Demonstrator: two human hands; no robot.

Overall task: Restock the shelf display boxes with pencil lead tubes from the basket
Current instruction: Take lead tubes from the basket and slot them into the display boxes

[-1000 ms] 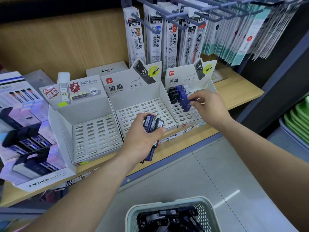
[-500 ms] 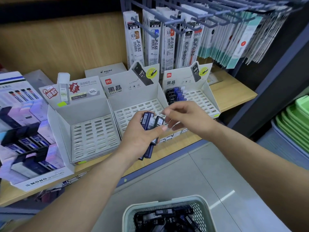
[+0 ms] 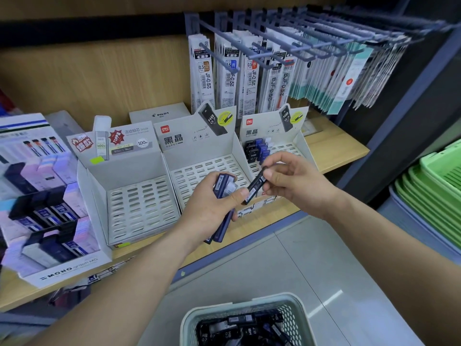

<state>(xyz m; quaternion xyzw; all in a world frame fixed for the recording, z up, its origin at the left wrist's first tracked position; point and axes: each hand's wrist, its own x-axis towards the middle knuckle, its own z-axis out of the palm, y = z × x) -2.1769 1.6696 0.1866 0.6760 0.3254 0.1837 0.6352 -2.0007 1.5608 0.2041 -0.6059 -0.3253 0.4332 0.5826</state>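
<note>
We read PILOT on the grey box (image 3: 159,113), MONO graph MG on the far-left display (image 3: 67,270), 黑晶 and HB 0.7 on the middle display box (image 3: 174,141) and right display box (image 3: 252,132), JF-0.5 and BJF-0.5 on hanging refill packs (image 3: 208,78).

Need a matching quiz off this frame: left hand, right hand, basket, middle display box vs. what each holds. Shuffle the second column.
1. left hand
2. right hand
3. basket
4. middle display box

A. nothing in it
B. one black tube, pinched
C. loose tubes, piled
D. bundle of tubes, gripped

Pairs: 1-D, 2-B, 3-C, 4-A
</note>
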